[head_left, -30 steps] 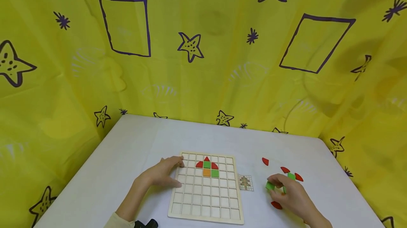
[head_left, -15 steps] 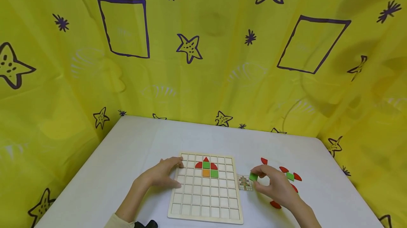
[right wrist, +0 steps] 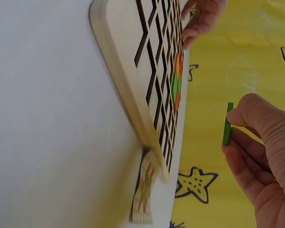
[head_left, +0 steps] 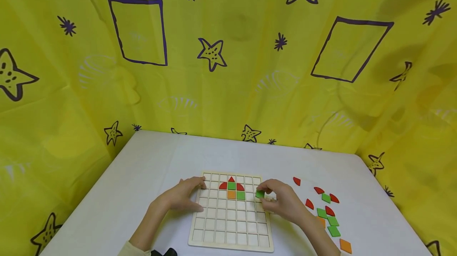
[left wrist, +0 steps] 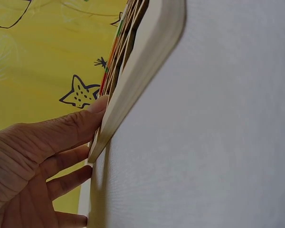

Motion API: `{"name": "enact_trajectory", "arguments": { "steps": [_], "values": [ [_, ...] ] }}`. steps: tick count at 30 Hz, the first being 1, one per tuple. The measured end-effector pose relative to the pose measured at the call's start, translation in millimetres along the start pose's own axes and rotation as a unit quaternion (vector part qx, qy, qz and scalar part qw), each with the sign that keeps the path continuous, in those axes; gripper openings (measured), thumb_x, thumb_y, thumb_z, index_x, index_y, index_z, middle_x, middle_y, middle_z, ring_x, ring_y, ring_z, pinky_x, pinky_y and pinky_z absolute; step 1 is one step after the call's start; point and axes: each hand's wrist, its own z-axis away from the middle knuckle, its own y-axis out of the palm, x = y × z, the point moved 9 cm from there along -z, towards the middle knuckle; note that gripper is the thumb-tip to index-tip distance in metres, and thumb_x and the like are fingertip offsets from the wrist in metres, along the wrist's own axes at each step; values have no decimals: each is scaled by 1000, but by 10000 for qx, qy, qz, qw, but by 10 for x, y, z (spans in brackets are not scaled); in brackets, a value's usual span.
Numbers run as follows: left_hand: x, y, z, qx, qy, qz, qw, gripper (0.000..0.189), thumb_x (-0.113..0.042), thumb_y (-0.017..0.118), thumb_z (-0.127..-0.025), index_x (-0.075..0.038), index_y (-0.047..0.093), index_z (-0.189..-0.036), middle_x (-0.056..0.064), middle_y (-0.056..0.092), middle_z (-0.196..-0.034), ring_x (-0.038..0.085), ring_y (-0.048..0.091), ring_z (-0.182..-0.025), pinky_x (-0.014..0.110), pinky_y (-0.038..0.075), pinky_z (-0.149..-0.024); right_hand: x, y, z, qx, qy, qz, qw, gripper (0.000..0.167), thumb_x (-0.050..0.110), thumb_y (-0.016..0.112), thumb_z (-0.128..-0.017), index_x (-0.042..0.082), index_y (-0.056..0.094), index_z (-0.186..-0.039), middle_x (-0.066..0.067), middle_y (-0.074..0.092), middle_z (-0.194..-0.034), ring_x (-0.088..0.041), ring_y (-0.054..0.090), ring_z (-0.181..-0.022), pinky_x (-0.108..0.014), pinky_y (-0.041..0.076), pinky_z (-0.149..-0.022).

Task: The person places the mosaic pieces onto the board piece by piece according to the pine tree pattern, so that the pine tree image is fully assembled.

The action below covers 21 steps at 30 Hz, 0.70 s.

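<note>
A wooden grid board (head_left: pixel 230 247) lies on the white table. Near its top sit a red triangle (head_left: pixel 231 179), red quarter-circles beside a green square (head_left: pixel 231 186), then an orange square (head_left: pixel 231 194) and another green square (head_left: pixel 240 195). My left hand (head_left: pixel 181 196) rests at the board's left edge, thumb and fingers spread along it; in the left wrist view the thumb touches the rim. Between thumb and fingers my right hand (head_left: pixel 283 200) pinches a green square tile (right wrist: pixel 227 124), held over the board's right side. A small pattern card (right wrist: pixel 145 192) lies beside the board, mostly hidden by that hand in the head view.
Loose tiles spread over the table at right: red quarter-circles (head_left: pixel 297 181), several green squares (head_left: pixel 334 231) and orange squares (head_left: pixel 345 245). A yellow curtain (head_left: pixel 242 101) with stars hangs around the table. A black object (head_left: pixel 165 252) shows at the bottom edge.
My right hand has carried the green square tile left from the loose tiles, past the card, to the board's right side. The left hand has stayed put.
</note>
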Motion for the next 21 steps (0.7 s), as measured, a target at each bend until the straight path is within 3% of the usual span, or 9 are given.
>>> {"name": "enact_trajectory", "arguments": {
  "steps": [12,21],
  "values": [
    [13,11,-31,0,-20,-10,10000,47,-17,89,-78,-10,60,-115,21,48,-153,46,37,-146,76,12,-117,211,333,-269,249,-510,-209,9982,25,-2,77,-83,9,71,-104,3,73,-99,-17,64,-87,-33,60,-79],
    [31,13,-24,4,53,6,10000,48,-17,89,-77,-9,60,-115,22,48,-153,45,37,-146,77,12,-116,293,608,-437,754,-429,-93,9962,17,3,77,-85,9,71,-99,2,70,-95,-11,61,-86,-27,58,-79]
  ]
}}
